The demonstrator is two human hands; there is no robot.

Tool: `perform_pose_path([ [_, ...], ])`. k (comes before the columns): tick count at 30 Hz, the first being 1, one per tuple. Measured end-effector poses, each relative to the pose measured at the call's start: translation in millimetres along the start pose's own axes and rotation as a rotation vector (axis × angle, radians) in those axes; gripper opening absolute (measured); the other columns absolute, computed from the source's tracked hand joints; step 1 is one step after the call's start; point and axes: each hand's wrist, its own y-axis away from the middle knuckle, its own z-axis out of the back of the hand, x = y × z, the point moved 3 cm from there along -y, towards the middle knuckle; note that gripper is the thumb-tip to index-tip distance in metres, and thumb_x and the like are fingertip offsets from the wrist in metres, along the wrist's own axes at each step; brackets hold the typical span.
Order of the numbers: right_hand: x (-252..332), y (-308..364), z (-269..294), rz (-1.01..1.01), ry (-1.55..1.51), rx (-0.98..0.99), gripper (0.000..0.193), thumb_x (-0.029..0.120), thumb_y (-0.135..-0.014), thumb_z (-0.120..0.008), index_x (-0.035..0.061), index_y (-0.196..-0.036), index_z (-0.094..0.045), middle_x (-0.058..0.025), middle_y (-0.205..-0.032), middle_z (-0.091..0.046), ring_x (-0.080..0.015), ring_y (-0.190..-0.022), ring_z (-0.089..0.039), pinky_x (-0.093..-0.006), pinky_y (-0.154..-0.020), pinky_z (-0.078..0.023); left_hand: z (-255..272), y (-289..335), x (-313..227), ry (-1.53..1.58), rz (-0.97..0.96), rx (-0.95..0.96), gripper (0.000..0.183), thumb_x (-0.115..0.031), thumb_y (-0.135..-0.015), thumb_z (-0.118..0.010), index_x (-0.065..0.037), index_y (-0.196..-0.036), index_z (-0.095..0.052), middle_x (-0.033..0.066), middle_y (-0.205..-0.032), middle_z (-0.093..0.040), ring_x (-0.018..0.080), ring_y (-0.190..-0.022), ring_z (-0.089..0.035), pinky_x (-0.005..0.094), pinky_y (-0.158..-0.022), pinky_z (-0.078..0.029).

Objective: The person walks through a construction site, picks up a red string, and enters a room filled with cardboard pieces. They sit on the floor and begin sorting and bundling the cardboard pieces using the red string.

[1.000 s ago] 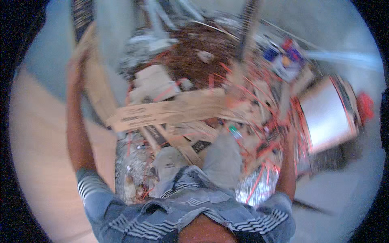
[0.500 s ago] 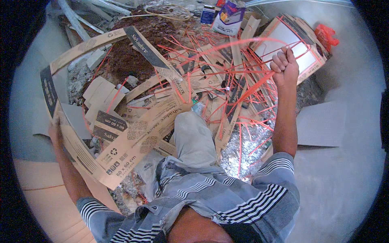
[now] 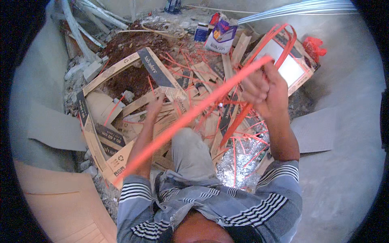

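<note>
My right hand (image 3: 265, 90) is raised at the right, closed round a red-orange plastic strap (image 3: 194, 109). One length of the strap runs blurred across the view to the lower left; other lengths loop above the hand and hang below it. My left hand (image 3: 154, 106) is beside the right side of a big brown cardboard frame (image 3: 92, 137) with black printed panels. Its fingers are small and unclear, so I cannot tell whether they grip the frame. The frame rests over the scrap pile, its lower right part hidden behind my left arm and the strap.
Cardboard pieces (image 3: 111, 139) and tangled red straps cover the ground. Beyond them are dark red soil (image 3: 125, 44), a purple-and-white bag (image 3: 221, 35), a carton with a white panel (image 3: 289, 67), a red plastic bag (image 3: 314, 48) and pale pipes (image 3: 79, 30). Silvery foil (image 3: 239, 162) lies near my knee.
My left hand has left the frame's left side and moved right and forward. The frame has sunk lower. My right hand has come down and inward with the strap, which now crosses the view.
</note>
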Motion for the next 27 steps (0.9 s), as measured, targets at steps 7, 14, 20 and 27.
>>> perform_pose_path([
  [7,19.9,38.9,40.3,0.150,0.579,-0.409,0.038,0.041,-0.105,-0.036,0.0132,-0.080,-0.046,0.0056,-0.052,-0.028,-0.0069,-0.040,-0.026,-0.0234,-0.035,-0.022,-82.1,-35.7,11.5,0.128,-0.013,-0.045,0.056,-0.040,-0.086,-0.061,0.007,-0.115,-0.063,0.0248,-0.114,-0.066,0.0342,-0.109,-0.063,0.0423,-0.090,-0.046],
  [14,129.3,62.0,141.3,0.430,0.501,-0.680,0.025,0.031,-0.101,-0.048,0.0144,-0.083,-0.050,0.0055,-0.057,-0.034,-0.0083,-0.042,-0.030,-0.0251,-0.036,-0.024,-44.8,-56.7,16.1,0.004,0.036,-0.203,0.058,-0.045,-0.091,-0.053,0.008,-0.110,-0.065,0.0313,-0.106,-0.065,0.0420,-0.101,-0.063,0.0466,-0.088,-0.046],
  [20,192.9,72.3,202.1,0.625,0.544,-0.773,0.018,0.026,-0.099,-0.050,0.0094,-0.092,-0.055,0.0009,-0.065,-0.045,-0.0128,-0.049,-0.040,-0.0272,-0.041,-0.030,-51.3,-69.1,28.2,-0.066,-0.097,-0.076,0.045,-0.038,-0.092,-0.052,0.005,-0.099,-0.064,0.0311,-0.093,-0.065,0.0447,-0.092,-0.064,0.0500,-0.083,-0.047],
  [27,316.3,172.9,175.4,0.967,0.801,-1.027,0.017,0.021,-0.098,-0.045,0.0053,-0.092,-0.051,0.0008,-0.062,-0.038,-0.0125,-0.049,-0.034,-0.0280,-0.046,-0.028,18.0,-43.6,69.3,0.180,0.214,-0.256,0.049,-0.038,-0.094,-0.054,0.008,-0.109,-0.061,0.0236,-0.099,-0.067,0.0361,-0.089,-0.067,0.0437,-0.075,-0.053],
])
